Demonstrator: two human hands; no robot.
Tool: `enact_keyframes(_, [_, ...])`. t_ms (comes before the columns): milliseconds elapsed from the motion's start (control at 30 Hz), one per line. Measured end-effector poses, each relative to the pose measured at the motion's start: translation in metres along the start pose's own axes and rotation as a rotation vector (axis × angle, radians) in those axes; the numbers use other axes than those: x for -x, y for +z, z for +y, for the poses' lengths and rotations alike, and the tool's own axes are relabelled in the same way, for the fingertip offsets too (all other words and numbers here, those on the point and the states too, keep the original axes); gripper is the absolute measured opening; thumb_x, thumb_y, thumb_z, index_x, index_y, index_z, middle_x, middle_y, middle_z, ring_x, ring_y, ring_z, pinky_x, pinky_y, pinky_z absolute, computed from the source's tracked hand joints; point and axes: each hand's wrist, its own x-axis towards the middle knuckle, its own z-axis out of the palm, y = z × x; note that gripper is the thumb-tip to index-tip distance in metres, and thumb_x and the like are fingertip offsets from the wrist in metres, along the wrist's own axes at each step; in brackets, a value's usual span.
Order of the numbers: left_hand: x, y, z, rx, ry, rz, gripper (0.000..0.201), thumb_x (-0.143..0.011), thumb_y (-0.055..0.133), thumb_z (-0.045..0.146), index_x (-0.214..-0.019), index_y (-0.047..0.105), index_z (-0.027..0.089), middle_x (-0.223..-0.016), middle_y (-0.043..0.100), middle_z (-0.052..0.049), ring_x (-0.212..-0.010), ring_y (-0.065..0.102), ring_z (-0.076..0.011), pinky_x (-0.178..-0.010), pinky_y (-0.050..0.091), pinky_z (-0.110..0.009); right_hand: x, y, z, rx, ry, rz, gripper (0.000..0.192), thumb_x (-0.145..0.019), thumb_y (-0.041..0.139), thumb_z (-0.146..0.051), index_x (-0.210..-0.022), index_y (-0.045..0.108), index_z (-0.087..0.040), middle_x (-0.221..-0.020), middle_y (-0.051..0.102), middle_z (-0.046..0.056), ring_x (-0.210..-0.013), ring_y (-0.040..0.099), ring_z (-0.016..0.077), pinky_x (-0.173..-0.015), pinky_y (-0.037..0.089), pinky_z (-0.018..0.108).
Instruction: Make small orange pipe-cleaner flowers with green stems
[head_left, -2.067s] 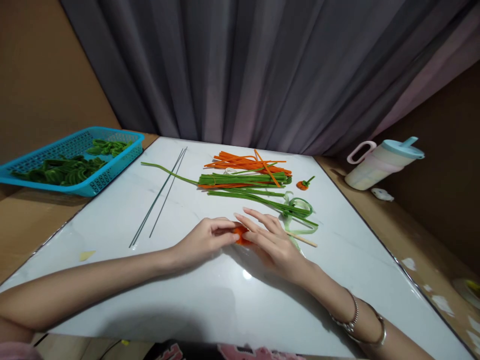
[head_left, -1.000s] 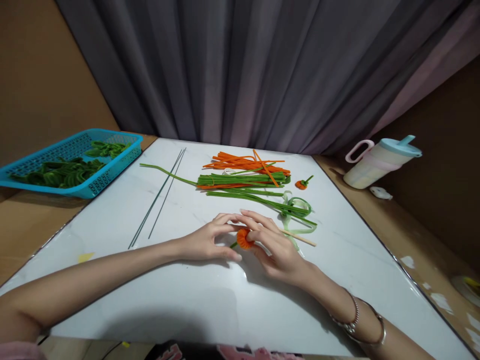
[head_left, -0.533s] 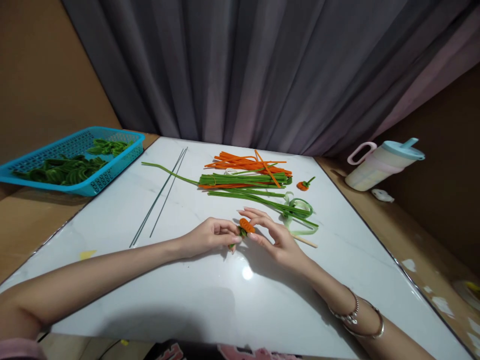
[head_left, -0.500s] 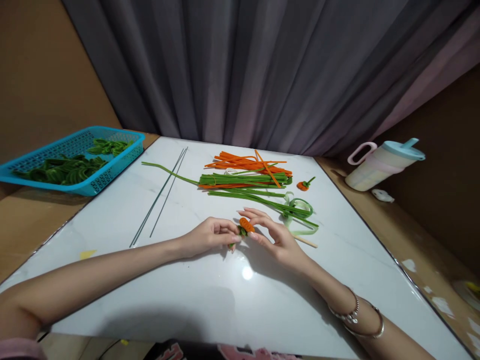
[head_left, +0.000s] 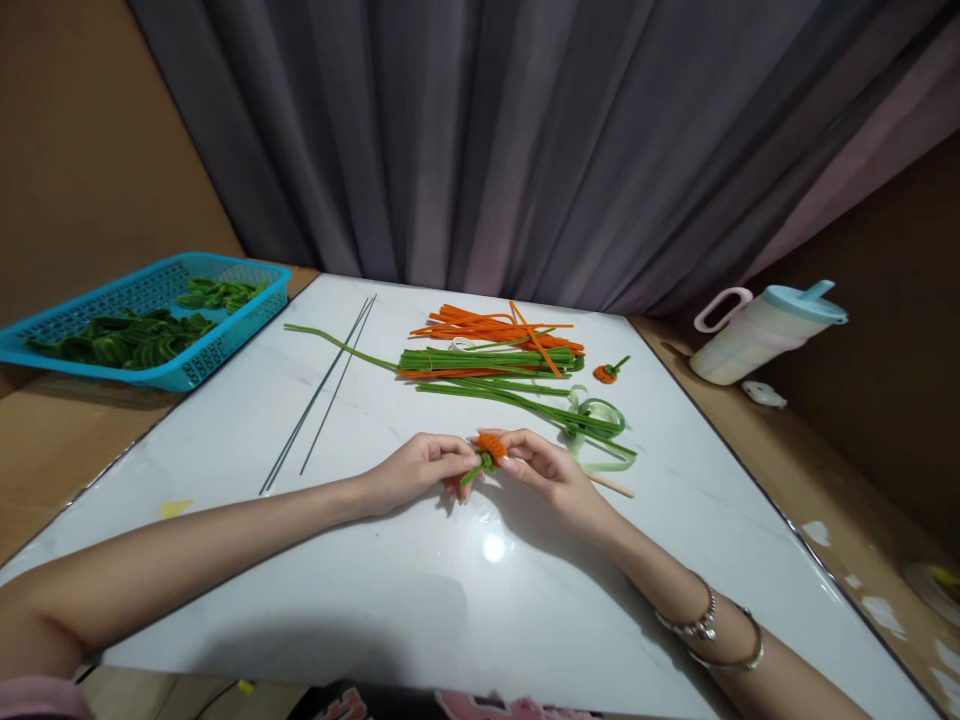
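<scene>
Orange coil (head_left: 491,446) with a short green stem (head_left: 472,472) sits between both hands, low over the white surface (head_left: 390,590) near its middle. Left hand (head_left: 420,472) pinches the stem end with thumb and fingertips pressed together, its other fingers curled under. Right hand (head_left: 547,470) closes its thumb and forefinger on the coil from the other side, the remaining fingers loosely bent. Both forearms rest on the surface, and the right wrist wears 2 bracelets (head_left: 720,640).

Just behind the right hand lie a wooden stick (head_left: 611,484) and a curl of pale green ribbon (head_left: 596,412). Farther back, a bundle of green stems (head_left: 487,360) lies across the surface, touching a pile of orange stems (head_left: 495,325) behind it. A finished small orange piece (head_left: 606,372) with a green stalk lies apart to the right of these. A few thin dark wires (head_left: 322,390) run slantwise on the left part of the surface, near a single long green stem (head_left: 337,345).

Off the surface to the left, a blue basket (head_left: 225,340) holds green curled pieces (head_left: 127,340). To the right, a pale cup (head_left: 757,325) with a blue lid and pink handle lies tilted. A grey curtain (head_left: 525,140) hangs behind.
</scene>
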Motion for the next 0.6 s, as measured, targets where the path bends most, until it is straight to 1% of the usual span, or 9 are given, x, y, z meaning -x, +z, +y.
enact_keyframes(100, [-0.002,-0.002,0.001,0.055,-0.022,-0.004,0.03,-0.082,0.058,0.04,-0.075,0.057,0.011,-0.065,0.062,-0.005,-0.054,0.056,-0.0113,-0.053,0.043,-0.025,-0.001,0.0,0.003,-0.139,0.007,-0.013,0.02,-0.089,0.054,-0.04,-0.098,0.052,-0.022,-0.108,0.065,0.009,-0.098,0.063,0.0191,-0.089,0.048,0.041])
enact_keyframes(200, [-0.001,-0.002,-0.002,0.029,0.014,-0.033,0.031,-0.083,0.058,0.041,-0.083,0.058,0.01,-0.077,0.066,-0.009,-0.06,0.06,-0.013,-0.053,0.045,-0.025,-0.002,0.003,0.003,-0.2,0.0,-0.028,0.017,-0.09,0.053,-0.038,-0.096,0.049,-0.023,-0.1,0.066,0.007,-0.089,0.063,0.0173,-0.083,0.05,0.039])
enact_keyframes(267, [0.0,-0.001,-0.005,-0.041,0.055,-0.006,0.031,-0.084,0.057,0.041,-0.088,0.058,0.01,-0.079,0.066,-0.009,-0.062,0.059,-0.0125,-0.053,0.045,-0.024,-0.003,0.005,0.003,-0.196,0.008,-0.038,0.016,-0.09,0.052,-0.037,-0.093,0.049,-0.022,-0.093,0.066,0.006,-0.086,0.063,0.0174,-0.081,0.05,0.038])
enact_keyframes(333, [0.001,-0.001,-0.008,-0.114,0.079,0.049,0.03,-0.085,0.055,0.041,-0.09,0.059,0.011,-0.077,0.065,-0.007,-0.061,0.057,-0.0112,-0.054,0.045,-0.023,-0.003,0.008,0.004,-0.14,0.012,-0.015,0.016,-0.089,0.053,-0.037,-0.093,0.049,-0.022,-0.088,0.064,0.004,-0.085,0.062,0.0174,-0.08,0.05,0.037])
enact_keyframes(400, [0.003,0.0,-0.01,-0.177,0.1,0.096,0.028,-0.087,0.052,0.039,-0.088,0.059,0.012,-0.076,0.065,-0.006,-0.061,0.056,-0.0101,-0.055,0.045,-0.023,-0.003,0.009,0.005,-0.036,-0.012,0.063,0.018,-0.087,0.056,-0.037,-0.096,0.049,-0.023,-0.092,0.062,0.005,-0.088,0.061,0.0173,-0.08,0.05,0.036])
enact_keyframes(467, [0.004,0.0,-0.01,-0.236,0.125,0.117,0.027,-0.089,0.05,0.038,-0.085,0.058,0.013,-0.075,0.064,-0.004,-0.061,0.054,-0.0097,-0.055,0.043,-0.022,-0.002,0.009,0.006,0.074,-0.057,0.142,0.02,-0.086,0.057,-0.036,-0.099,0.049,-0.024,-0.099,0.06,0.005,-0.093,0.059,0.0172,-0.081,0.05,0.034])
enact_keyframes(500, [0.005,0.0,-0.009,-0.263,0.136,0.12,0.026,-0.089,0.048,0.037,-0.085,0.058,0.013,-0.074,0.063,-0.003,-0.061,0.054,-0.0096,-0.055,0.043,-0.022,-0.001,0.008,0.006,0.121,-0.07,0.16,0.019,-0.086,0.056,-0.035,-0.1,0.05,-0.024,-0.1,0.059,0.006,-0.093,0.059,0.0172,-0.081,0.05,0.034])
enact_keyframes(533, [0.005,0.0,-0.009,-0.29,0.141,0.117,0.026,-0.09,0.048,0.037,-0.084,0.057,0.013,-0.071,0.061,-0.002,-0.06,0.054,-0.0096,-0.055,0.043,-0.022,-0.001,0.007,0.005,0.166,-0.071,0.157,0.017,-0.086,0.055,-0.034,-0.099,0.051,-0.023,-0.1,0.059,0.006,-0.093,0.059,0.0174,-0.081,0.05,0.033])
enact_keyframes(600, [0.006,0.001,-0.008,-0.354,0.139,0.106,0.025,-0.09,0.047,0.036,-0.083,0.058,0.014,-0.067,0.059,-0.001,-0.059,0.053,-0.0099,-0.056,0.043,-0.023,0.0,0.006,0.004,0.239,-0.042,0.109,0.013,-0.087,0.053,-0.031,-0.096,0.054,-0.022,-0.098,0.061,0.006,-0.092,0.059,0.0182,-0.08,0.05,0.034])
